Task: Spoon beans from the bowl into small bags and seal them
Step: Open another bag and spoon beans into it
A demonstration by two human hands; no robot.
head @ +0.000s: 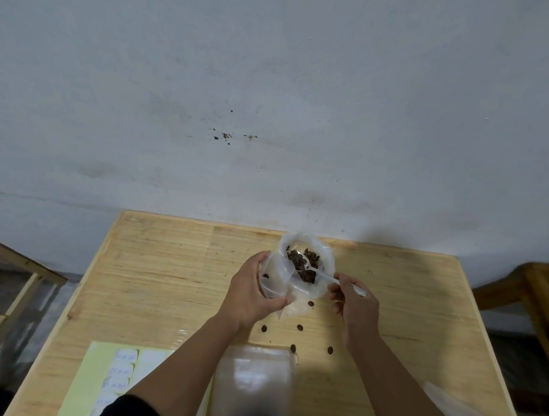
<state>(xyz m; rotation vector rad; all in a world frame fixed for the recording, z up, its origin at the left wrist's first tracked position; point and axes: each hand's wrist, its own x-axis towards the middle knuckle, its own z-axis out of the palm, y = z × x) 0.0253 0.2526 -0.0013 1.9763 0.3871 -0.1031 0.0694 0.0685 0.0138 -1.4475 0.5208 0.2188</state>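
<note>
Diagonally, spoon (pixel 317 270) tip toward bowl (pixel 327 252).

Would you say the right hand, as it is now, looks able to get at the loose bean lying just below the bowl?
Probably not at once: the right hand is pinching the spoon, so its fingers are taken. The loose bean lies bare on the table close beside that hand, with nothing covering it.

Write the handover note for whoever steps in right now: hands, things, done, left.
Left hand holds a small bag open beside the bowl.
Right hand grips the spoon, its tip in the bowl's beans.
Loose beans lie on the table; another clear bag lies nearer.
Done: one bean visible in the held bag.
Left: fill, seal, gather spills.
</note>
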